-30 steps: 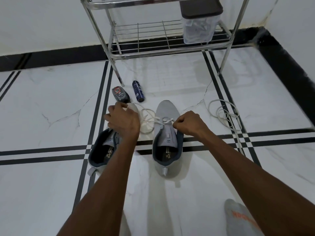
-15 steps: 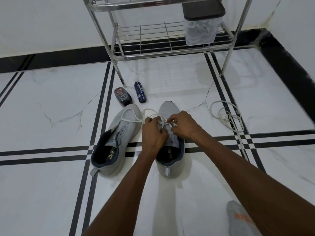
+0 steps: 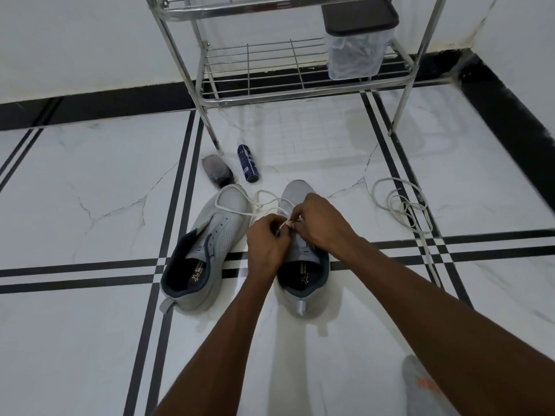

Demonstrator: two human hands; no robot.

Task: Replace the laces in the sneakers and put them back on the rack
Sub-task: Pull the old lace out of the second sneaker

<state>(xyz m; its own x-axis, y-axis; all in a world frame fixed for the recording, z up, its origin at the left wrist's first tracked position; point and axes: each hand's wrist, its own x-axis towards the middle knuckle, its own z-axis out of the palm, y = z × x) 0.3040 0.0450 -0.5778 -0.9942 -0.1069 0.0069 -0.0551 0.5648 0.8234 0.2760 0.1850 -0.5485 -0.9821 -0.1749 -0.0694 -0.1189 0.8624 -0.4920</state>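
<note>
Together, the left hand [image 3: 267,244] and right hand [image 3: 322,225] meet over the middle of the right sneaker [image 3: 303,265], each pinching the white lace [image 3: 237,209] between curled fingers just above the eyelets. From there the lace loops out across the toe of the left sneaker [image 3: 204,253], which lies just beside its pair, angled leftward, unlaced. Both sneakers sit on the floor [image 3: 90,340], short of the rack [image 3: 300,82]. A second lace [image 3: 402,205] lies coiled well to the right. Near the rack's leg rest a blue can [image 3: 248,163] and a dark bottle [image 3: 217,172].
</note>
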